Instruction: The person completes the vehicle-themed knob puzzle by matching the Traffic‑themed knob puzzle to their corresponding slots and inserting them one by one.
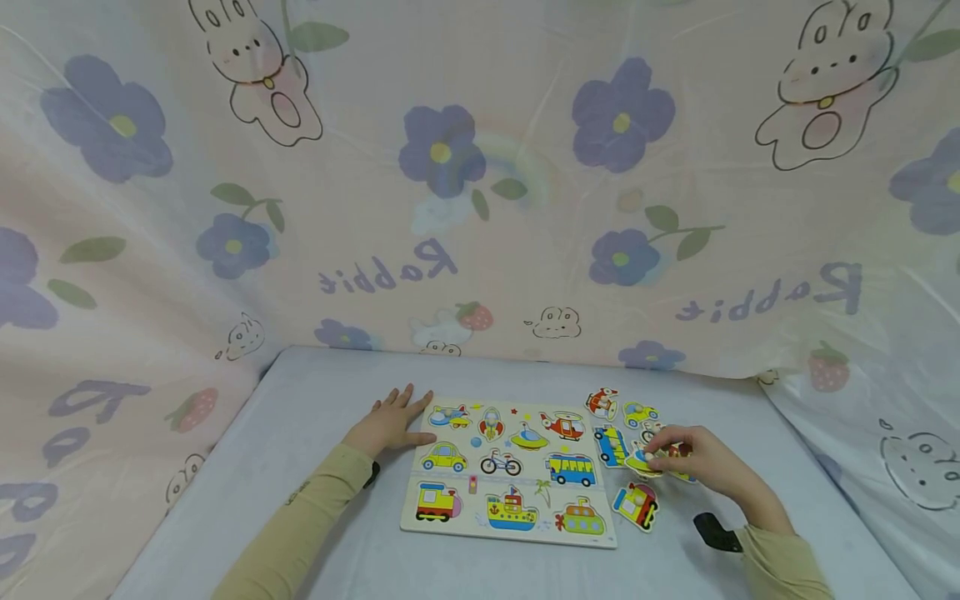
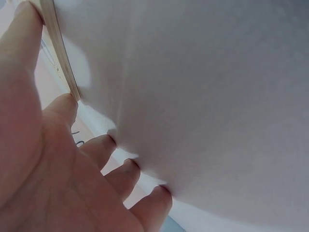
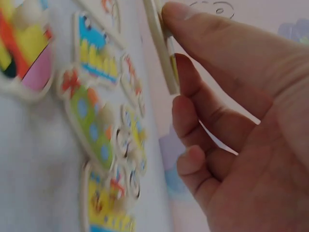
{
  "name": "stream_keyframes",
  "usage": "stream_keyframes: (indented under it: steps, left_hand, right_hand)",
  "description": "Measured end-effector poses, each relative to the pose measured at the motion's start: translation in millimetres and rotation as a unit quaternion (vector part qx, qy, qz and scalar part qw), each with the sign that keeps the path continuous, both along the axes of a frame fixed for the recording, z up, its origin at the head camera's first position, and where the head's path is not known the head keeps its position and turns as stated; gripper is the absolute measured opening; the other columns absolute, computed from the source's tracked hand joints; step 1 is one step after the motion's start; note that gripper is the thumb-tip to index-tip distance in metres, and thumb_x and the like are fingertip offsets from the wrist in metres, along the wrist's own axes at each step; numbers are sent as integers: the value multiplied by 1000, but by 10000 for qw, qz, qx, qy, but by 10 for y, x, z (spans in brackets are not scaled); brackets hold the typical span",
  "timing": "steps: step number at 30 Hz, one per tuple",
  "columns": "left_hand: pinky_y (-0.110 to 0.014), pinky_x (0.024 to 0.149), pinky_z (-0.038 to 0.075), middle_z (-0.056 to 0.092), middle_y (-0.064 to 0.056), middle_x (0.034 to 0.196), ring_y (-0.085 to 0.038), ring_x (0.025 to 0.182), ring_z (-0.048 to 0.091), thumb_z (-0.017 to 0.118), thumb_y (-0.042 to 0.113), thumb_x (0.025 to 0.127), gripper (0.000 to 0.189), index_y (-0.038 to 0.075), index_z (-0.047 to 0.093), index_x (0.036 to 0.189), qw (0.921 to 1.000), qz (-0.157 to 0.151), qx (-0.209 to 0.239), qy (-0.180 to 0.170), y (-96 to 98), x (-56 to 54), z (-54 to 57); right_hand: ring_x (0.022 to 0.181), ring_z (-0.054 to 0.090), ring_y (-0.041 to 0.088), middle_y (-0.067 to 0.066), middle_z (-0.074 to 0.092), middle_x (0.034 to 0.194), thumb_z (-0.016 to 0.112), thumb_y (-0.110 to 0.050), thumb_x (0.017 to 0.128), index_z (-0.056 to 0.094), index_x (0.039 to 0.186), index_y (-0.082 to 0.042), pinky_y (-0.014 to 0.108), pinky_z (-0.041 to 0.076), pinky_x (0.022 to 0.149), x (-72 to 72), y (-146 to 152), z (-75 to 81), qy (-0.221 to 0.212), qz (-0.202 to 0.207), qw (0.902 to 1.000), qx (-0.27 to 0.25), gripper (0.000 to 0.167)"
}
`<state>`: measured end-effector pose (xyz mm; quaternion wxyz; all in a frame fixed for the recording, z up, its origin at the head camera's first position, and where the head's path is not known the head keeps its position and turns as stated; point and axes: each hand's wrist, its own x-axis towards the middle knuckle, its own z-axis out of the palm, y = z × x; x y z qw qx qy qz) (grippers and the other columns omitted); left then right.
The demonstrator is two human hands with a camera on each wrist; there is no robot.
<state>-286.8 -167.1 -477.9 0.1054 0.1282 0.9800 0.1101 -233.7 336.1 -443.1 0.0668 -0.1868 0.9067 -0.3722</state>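
A wooden peg puzzle board printed with vehicles lies on the table. At its upper left edge, my left hand rests with spread fingers. Thumb and index finger touch the board's side in the left wrist view; the other fingertips press the tabletop. To the board's right, my right hand pinches a flying saucer puzzle piece between thumb and fingers. The right wrist view catches that piece edge-on, raised off the table. Loose pieces lie beneath and around it, some partly hidden by the hand.
A helicopter piece, a car piece, a bus piece and a train piece lie right of the board. Submarine and boat pieces show in the right wrist view. A patterned curtain hangs behind the table.
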Motion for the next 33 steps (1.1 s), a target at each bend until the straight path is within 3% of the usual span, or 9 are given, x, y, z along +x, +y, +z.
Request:
stream_keyframes:
  steps: [6, 11, 15, 23, 33]
  left_hand:
    - [-62, 110, 15, 14, -21, 156, -46, 140, 12, 61, 63, 83, 88, 22, 26, 153, 10000, 81, -3, -29, 16, 9, 14]
    - [-61, 111, 14, 13, -21, 156, -45, 141, 11, 60, 63, 83, 88, 23, 26, 153, 9999, 110, 41, -49, 15, 7, 7]
    - [-61, 111, 14, 13, -21, 157, -45, 141, 11, 60, 64, 83, 88, 23, 26, 153, 9999, 110, 40, -57, 15, 1, 0]
    - [-61, 110, 15, 14, -21, 156, -45, 140, 12, 60, 65, 82, 89, 22, 26, 153, 10000, 87, 3, -19, 2, -4, -7]
    - [-61, 111, 14, 13, -21, 157, -45, 141, 11, 60, 64, 83, 89, 23, 25, 153, 10000, 75, 42, -40, 8, 8, 6]
  right_hand:
    - [78, 51, 19, -1, 66, 94, 75, -28, 84, 73, 94, -16, 26, 41, 61, -137, -180, 22, 135, 154, 9998, -31, 16]
    - [74, 54, 27, 1, 66, 96, 73, -28, 85, 73, 95, -15, 30, 50, 61, -258, -342, 18, 62, 320, 9991, -264, 16]
    - [74, 53, 26, 2, 65, 97, 73, -28, 86, 72, 96, -15, 32, 51, 61, -324, -470, 20, -18, 340, 9989, -320, 17]
    - [78, 50, 25, 0, 65, 96, 75, -28, 84, 74, 94, -16, 26, 41, 60, -463, -745, -16, 122, 546, 9977, -386, 15]
    - [83, 55, 21, -2, 67, 97, 75, -26, 84, 74, 95, -17, 29, 44, 65, -556, -1088, -61, -60, 765, 9961, -430, 14]
